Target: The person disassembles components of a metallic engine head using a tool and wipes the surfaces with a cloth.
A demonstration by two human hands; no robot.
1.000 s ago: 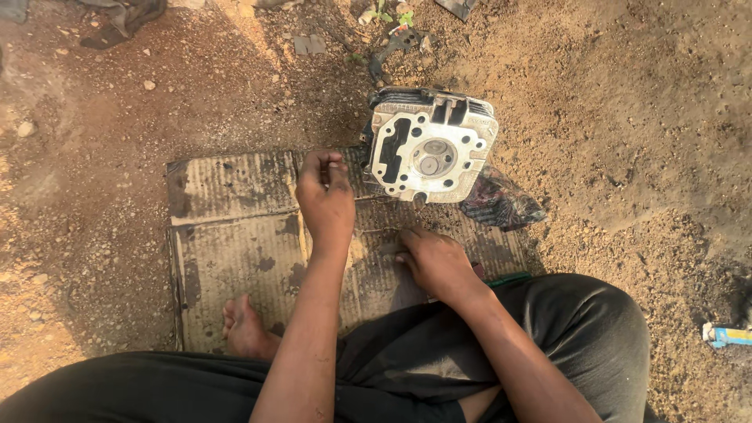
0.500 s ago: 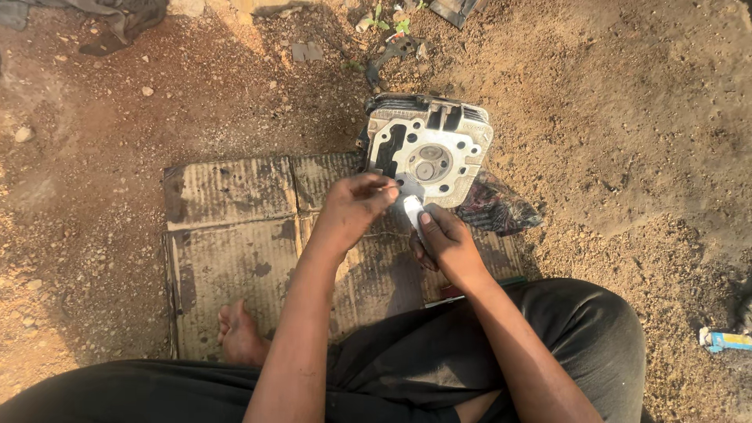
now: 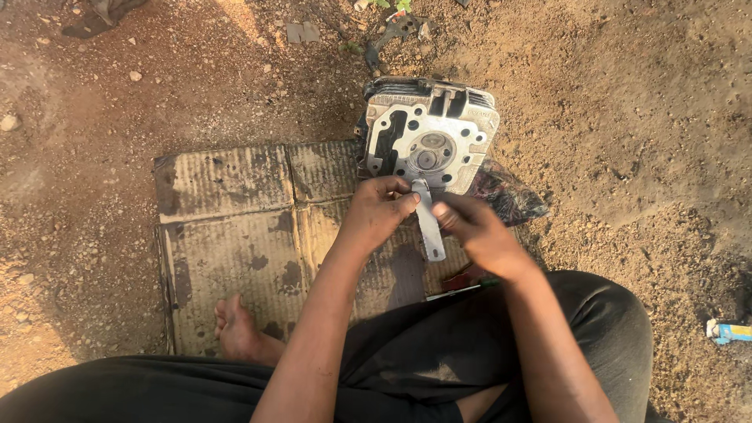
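A grey metal engine cylinder head (image 3: 428, 146) stands on the far right corner of a dirty cardboard sheet (image 3: 235, 235), its flat face with ports turned up toward me. My left hand (image 3: 378, 213) and my right hand (image 3: 475, 232) meet just in front of it. Between them is a flat, narrow silver metal tool (image 3: 429, 222). The left fingers pinch its upper end and the right fingers hold it from the side. Its lower end hangs free over the cardboard.
A dark crumpled rag (image 3: 507, 193) lies under the head's right side. My bare foot (image 3: 237, 329) rests on the cardboard's near edge, my black-trousered knee (image 3: 580, 329) at right. Sandy, stony ground surrounds everything. A small blue and yellow item (image 3: 728, 331) lies far right.
Both hands rose from the cardboard and came together. The silver tool, first only a pale tip between the fingers, now shows its full length, held by both hands.
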